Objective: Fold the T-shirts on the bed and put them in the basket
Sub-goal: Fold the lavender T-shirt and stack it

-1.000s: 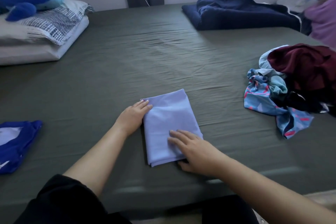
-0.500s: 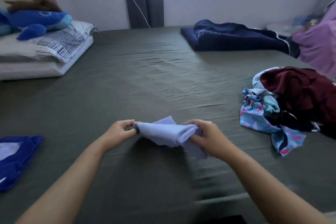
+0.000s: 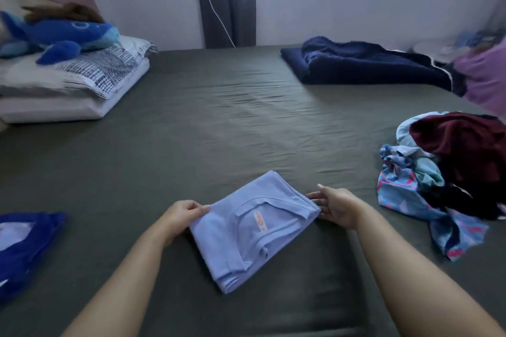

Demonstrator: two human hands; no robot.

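The shirt is light and limp, a soft knit that sags wherever it has no support, so the stacked layers will likely slide apart if it is picked up by one corner. A sound hold, I judge, is at two opposite edges with fingers under the whole stack and thumbs on top, or one flat palm beneath the middle; a pinch that catches only the top layer would let the fold open.

It is pale lilac-blue, folded into a compact rectangle set at a slant. The neckline faces up, with a small white label printed in orange inside the collar. Layered folded edges show along the near lower side.

It sits over the near middle of the bed; whether its underside rests on the sheet or hangs just above it I cannot tell. The left hand pinches the left edge, thumb on top and fingers curled beneath. The right hand is at the right corner, its fingers only loosely bent and touching the edge; whether they grip it is not clear.

No basket is in view. A heap of unfolded clothes lies to the right, well apart, and a dark blue garment at the left edge, so the task looks far from finished
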